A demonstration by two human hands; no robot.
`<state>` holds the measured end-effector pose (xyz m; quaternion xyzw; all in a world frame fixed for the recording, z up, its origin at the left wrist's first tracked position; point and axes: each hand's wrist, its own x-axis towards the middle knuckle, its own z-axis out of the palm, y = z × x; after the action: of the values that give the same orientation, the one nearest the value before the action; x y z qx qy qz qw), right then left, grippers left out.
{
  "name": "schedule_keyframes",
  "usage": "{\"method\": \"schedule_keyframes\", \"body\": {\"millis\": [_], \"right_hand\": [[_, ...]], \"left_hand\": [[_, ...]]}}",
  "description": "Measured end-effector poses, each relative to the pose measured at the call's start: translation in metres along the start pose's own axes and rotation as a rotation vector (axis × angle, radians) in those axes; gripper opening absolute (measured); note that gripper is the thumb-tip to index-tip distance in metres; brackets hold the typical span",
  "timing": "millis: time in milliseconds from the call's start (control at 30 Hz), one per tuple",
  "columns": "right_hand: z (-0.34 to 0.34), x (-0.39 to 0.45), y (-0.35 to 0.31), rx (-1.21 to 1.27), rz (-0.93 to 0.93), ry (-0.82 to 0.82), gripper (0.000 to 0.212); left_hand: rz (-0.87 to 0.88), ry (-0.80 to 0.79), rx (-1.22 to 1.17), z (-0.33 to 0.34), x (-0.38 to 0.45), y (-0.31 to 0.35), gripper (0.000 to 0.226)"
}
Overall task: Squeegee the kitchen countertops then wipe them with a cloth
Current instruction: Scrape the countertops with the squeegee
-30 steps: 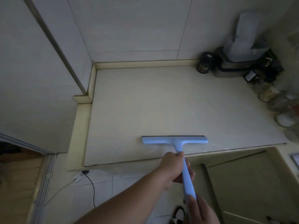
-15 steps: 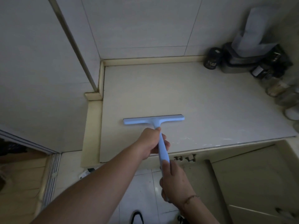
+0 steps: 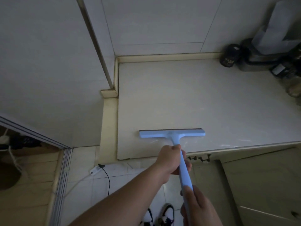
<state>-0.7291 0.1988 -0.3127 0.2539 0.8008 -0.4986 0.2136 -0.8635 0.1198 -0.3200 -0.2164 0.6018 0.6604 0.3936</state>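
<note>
A light blue squeegee (image 3: 172,134) lies blade-down on the pale kitchen countertop (image 3: 195,98), near the front edge and left of centre. My left hand (image 3: 171,159) grips the upper part of its handle just below the head. My right hand (image 3: 195,207) grips the lower end of the handle, out past the counter edge. Faint wet streaks show on the counter to the right of the blade. No cloth is in view.
Dark jars and an appliance (image 3: 263,56) crowd the back right corner. Tiled walls bound the counter at the back and left, with a raised lip. Cabinet doors (image 3: 260,185) sit below; a cable and plug (image 3: 101,168) lie on the floor, my shoes (image 3: 159,214) beneath.
The squeegee was up on the left part of the counter half a second ago; now it has been drawn back toward the front edge, both hands still on the handle.
</note>
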Motion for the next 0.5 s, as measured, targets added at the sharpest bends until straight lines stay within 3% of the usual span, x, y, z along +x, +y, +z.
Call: {"method": "schedule_keyframes", "body": {"millis": [33,67,100,167,300,500], "right_hand": [[-0.003,0.001,0.000,0.125,-0.071,-0.024,0.019],[-0.002,0.001,-0.012,0.276,-0.060,0.069,0.024],[-0.004,0.003,-0.018,0.427,0.057,0.061,0.030],[-0.004,0.010,-0.033,0.642,0.214,-0.136,0.031],[0.015,0.022,-0.068,0.631,0.132,-0.275,0.033],[0.053,0.033,-0.082,0.547,0.099,-0.136,0.036]], "left_hand": [[0.023,-0.002,-0.014,-0.001,-0.001,0.004,0.025],[0.051,0.000,-0.029,-0.005,-0.001,0.009,0.022],[0.076,0.010,-0.046,-0.009,-0.001,0.014,0.020],[0.106,0.041,-0.076,-0.023,0.001,0.027,0.018],[0.097,0.060,-0.230,-0.065,0.012,0.054,0.019],[0.023,0.006,-0.220,-0.103,0.022,0.064,0.019]]}}
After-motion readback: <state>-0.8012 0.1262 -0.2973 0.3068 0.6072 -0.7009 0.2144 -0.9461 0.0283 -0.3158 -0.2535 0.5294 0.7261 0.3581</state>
